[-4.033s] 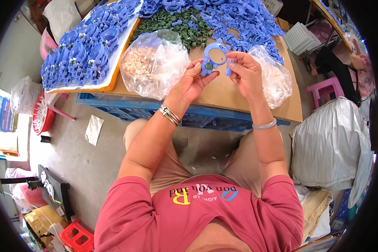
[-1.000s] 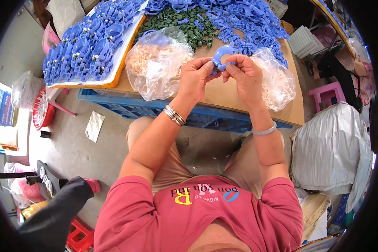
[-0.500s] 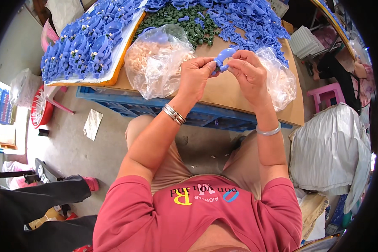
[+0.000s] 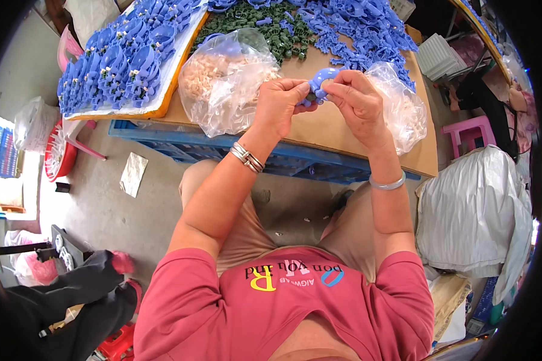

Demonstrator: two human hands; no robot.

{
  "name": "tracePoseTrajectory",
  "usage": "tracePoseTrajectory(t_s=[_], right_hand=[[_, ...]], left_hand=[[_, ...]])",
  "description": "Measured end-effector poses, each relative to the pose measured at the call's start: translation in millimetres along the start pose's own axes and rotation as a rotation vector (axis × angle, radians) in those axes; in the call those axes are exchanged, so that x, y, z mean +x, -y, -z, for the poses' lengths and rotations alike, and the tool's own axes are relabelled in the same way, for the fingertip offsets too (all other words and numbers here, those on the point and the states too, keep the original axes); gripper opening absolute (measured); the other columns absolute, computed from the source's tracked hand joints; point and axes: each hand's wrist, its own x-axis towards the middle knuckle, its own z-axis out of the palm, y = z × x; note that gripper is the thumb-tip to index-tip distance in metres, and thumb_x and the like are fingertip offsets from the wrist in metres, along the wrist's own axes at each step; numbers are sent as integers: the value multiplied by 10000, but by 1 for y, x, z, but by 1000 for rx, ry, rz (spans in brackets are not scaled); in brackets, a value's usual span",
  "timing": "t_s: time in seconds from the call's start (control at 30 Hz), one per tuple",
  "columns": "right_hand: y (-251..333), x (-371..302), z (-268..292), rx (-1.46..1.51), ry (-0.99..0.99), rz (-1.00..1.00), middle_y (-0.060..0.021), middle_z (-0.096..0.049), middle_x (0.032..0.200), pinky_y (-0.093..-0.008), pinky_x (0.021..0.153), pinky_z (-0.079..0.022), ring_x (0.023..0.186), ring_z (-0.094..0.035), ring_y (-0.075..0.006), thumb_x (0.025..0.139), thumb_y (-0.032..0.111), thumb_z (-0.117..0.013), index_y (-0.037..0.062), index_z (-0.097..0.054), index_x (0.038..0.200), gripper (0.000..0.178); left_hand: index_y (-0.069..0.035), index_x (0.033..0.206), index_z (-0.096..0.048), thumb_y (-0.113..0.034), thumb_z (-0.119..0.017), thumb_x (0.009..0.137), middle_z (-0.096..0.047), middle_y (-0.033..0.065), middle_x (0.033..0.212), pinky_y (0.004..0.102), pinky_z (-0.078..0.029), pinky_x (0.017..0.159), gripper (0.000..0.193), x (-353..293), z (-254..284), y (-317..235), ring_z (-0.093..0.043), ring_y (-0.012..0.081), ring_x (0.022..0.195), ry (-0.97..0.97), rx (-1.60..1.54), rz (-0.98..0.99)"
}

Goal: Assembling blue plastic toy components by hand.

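Between my two hands, above the near edge of the cardboard-topped table, is a blue plastic toy part (image 4: pixel 324 78) with a rounded body. My left hand (image 4: pixel 283 101) pinches its left side between thumb and fingers, where a small dark piece shows. My right hand (image 4: pixel 356 101) grips the other side with thumb and forefinger. Left of my hands lies a clear bag of small cream and pinkish pieces (image 4: pixel 226 84). Beside my right wrist is another clear bag of pale pieces (image 4: pixel 400 111). Behind are heaps of dark green parts (image 4: pixel 247 27) and loose blue parts (image 4: pixel 367 36).
A tray (image 4: pixel 170 96) with an orange-yellow edge holds rows of assembled blue pieces at the left. The table (image 4: pixel 337 133) rests on a blue plastic pallet (image 4: pixel 223 153). A pink stool (image 4: pixel 470 133) stands at right, a red basin (image 4: pixel 60 153) at left. Another person's legs (image 4: pixel 72 295) show lower left.
The blue toy part has been turned, so its rounded side now shows, and my fingers have shifted on it. At lower left the other person's legs have moved.
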Motion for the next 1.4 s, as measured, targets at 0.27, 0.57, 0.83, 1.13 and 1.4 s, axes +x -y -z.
tracePoseTrajectory(t_s=[0.27, 0.57, 0.83, 1.13, 1.4], right_hand=[[-4, -2, 3, -139, 90, 98, -79, -497, 773, -278, 527, -432, 641, -520, -216, 651, -119, -559, 41, -593, 825, 239], [-18, -4, 3, 22, 32, 58, -94, -506, 791, -270, 546, -440, 664, -526, -214, 654, -101, -583, 30, -595, 840, 227], [5, 5, -5, 341, -380, -757, 44, -508, 584, -182, 428, -320, 496, -405, -32, 762, 137, -649, -14, -605, 777, 158], [5, -5, -11, 874, -432, -863, -68, -556, 643, -189, 376, -312, 433, -436, -74, 794, 93, -599, -52, -566, 780, 149], [-8, -18, -14, 1068, -443, -794, -95, -558, 672, -235, 373, -385, 430, -472, -112, 809, 80, -573, -58, -540, 773, 146]], left_hand=[[91, 904, -573, -78, -534, 826, -600, 123, 811, 318, -536, 628, 190, 2, 2, -4, -587, 176, 681, 3, 51, 42], [98, 921, -568, -76, -528, 832, -599, 134, 822, 344, -535, 649, 200, 3, -2, 0, -593, 202, 699, 26, -60, 75], [64, 922, -596, -22, -561, 801, -604, 85, 814, 268, -518, 653, 153, 8, -25, 8, -587, 146, 699, -158, -155, -268], [16, 959, -607, 44, -600, 731, -611, 89, 893, 223, -461, 650, 230, 3, -34, 9, -573, 132, 747, -206, 572, -897], [34, 924, -615, 41, -595, 734, -610, 107, 914, 221, -460, 661, 192, 5, -28, 23, -574, 127, 763, -175, 484, -680]])
